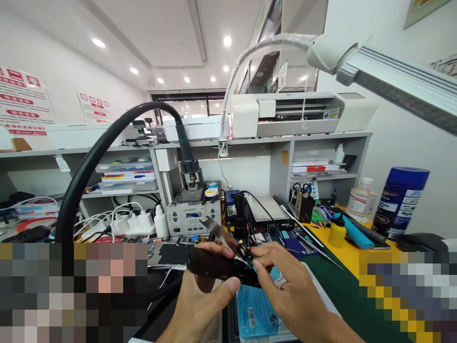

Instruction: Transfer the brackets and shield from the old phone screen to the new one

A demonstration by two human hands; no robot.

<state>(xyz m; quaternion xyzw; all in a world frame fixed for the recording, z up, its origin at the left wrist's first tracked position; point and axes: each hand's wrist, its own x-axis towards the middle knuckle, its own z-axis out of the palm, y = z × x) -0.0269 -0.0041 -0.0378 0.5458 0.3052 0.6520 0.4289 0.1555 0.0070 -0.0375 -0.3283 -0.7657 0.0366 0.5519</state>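
My left hand (pixel 203 295) is closed around a long black device (pixel 210 264), thumb on the near side and fingers behind. A thin, shiny, dark plate (pixel 217 231) slants up and left from it; I cannot tell how the two are joined. At the device's right end my right hand (pixel 289 281) is closed in a pinch, fingertips against small dark and metallic parts (pixel 244 252). What exactly they grip is hidden. Below the hands lies a blue printed packet (pixel 252 309) on a white tray (pixel 321 290).
A hot-air station (pixel 194 216) stands behind the hands, with a thick black hose (pixel 117 128) arching over the left. At the right are a green mat (pixel 353 300), a yellow bottle (pixel 337 231), a blue spray can (pixel 400 202) and tweezers (pixel 321 250). A lamp (pixel 392 76) hangs above.
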